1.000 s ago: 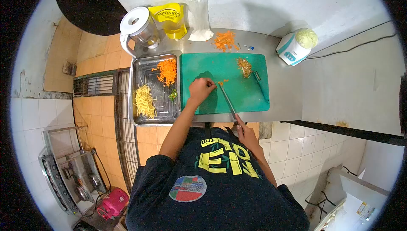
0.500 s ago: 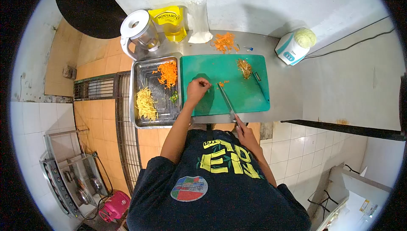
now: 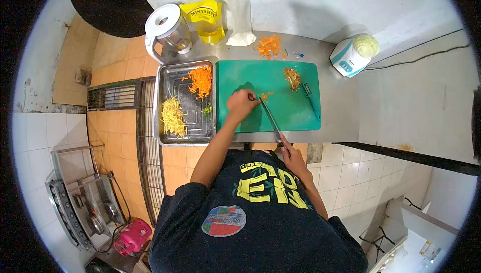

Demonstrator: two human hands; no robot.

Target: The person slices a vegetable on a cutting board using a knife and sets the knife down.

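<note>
My right hand [image 3: 292,154] grips a knife [image 3: 271,116] by its handle, the blade slanting up and left over a green cutting board [image 3: 230,122]. My left hand [image 3: 241,103] is curled at the knife's tip, fingers pinched together; anything in them is too small or hidden to make out. Small orange carrot bits [image 3: 267,94] lie on the board just beyond the tip. Toward the board's right side sit a brownish heap of scraps [image 3: 292,78] and a teal-handled tool [image 3: 313,103], apparently a peeler.
Left of the board, a metal tray [image 3: 193,141] holds shredded carrot [image 3: 201,81], pale yellow strips [image 3: 173,117] and green pieces [image 3: 207,109]. Behind stand a white-lidded pitcher [image 3: 170,30], a yellow oil pouch [image 3: 206,20] and orange peelings [image 3: 270,46]. A kitchen scale [image 3: 345,62] bears a cabbage [image 3: 366,46].
My left hand has shifted right to the knife tip. My right hand still holds the knife. The whole view has tilted slightly.
</note>
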